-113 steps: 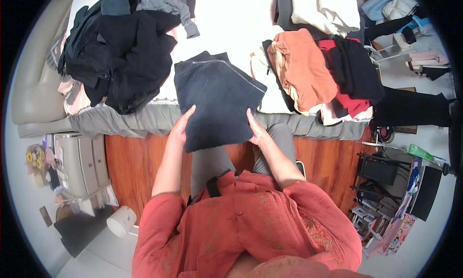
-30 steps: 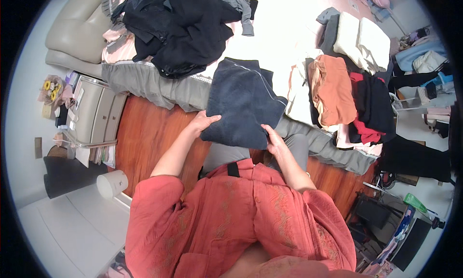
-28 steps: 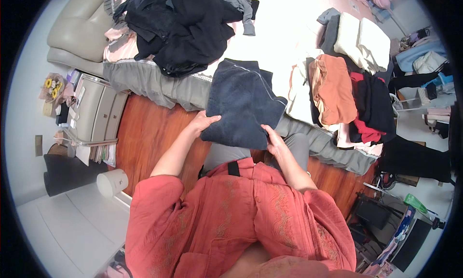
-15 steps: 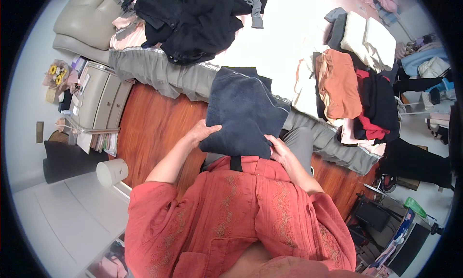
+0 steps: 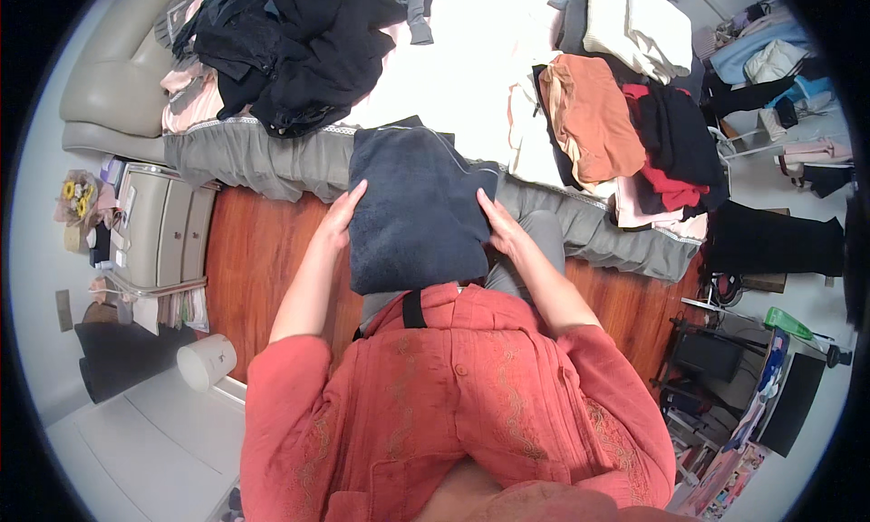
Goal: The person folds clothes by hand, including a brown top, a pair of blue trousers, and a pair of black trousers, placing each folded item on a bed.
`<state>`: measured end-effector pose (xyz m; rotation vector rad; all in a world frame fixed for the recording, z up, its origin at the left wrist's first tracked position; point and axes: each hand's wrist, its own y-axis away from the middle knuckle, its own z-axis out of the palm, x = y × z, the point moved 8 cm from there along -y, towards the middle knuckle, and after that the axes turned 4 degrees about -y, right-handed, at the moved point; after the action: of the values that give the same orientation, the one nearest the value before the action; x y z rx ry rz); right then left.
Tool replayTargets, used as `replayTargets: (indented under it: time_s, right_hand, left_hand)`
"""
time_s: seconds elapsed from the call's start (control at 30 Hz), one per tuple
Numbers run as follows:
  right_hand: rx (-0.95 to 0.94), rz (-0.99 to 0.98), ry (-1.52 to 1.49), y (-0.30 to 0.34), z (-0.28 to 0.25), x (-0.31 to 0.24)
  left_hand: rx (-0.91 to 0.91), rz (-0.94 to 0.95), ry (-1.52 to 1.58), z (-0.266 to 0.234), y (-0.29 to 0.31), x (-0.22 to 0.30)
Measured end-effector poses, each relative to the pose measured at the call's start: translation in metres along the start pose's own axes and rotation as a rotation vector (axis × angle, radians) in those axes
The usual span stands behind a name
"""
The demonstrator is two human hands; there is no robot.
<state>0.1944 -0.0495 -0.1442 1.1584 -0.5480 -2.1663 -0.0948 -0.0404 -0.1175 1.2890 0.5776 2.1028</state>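
Observation:
Between my hands is a folded dark blue garment (image 5: 419,218), roughly square, with a pale line along its far right edge. It lies over my lap, its far end close to the bed's front edge. My left hand (image 5: 343,217) grips the left side, thumb on top. At the right side my right hand (image 5: 499,227) presses with its thumb uppermost; the fingers of both hands are partly hidden under the cloth. What kind of garment it is cannot be made out in its folded state.
Beyond it stands a bed with a grey ruffled skirt (image 5: 263,159). A heap of dark clothes (image 5: 290,55) lies on its left. Folded piles sit on the right, including an orange garment (image 5: 594,119) and white ones (image 5: 634,28). A nightstand (image 5: 168,218) and white bin (image 5: 207,362) are leftward.
My hands have slid farther up the garment's sides, and its near edge now lies straighter across my lap. The whole view has shifted slightly.

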Motion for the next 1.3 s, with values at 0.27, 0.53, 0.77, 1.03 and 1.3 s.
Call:
replayTargets:
  time_s: [0.27,0.53,0.77,1.03,1.3]
  right_hand:
    - [0.026,0.086,-0.115,0.004,0.034,0.018]
    - [-0.089,-0.162,0.011,0.041,0.065,-0.006]
    - [-0.187,-0.262,0.223,0.074,0.075,-0.040]
    - [-0.068,0.003,-0.043,0.046,0.041,0.027]
    - [-0.071,0.099,-0.153,0.036,0.032,0.036]
  left_hand:
    - [0.387,0.111,-0.163,-0.059,-0.037,0.006]
    - [0.091,0.319,0.090,-0.013,0.039,0.046]
    - [-0.149,0.453,0.205,0.010,0.091,0.077]
    - [0.145,-0.043,0.210,-0.053,0.018,-0.036]
    - [0.201,-0.090,0.155,-0.047,0.030,-0.034]
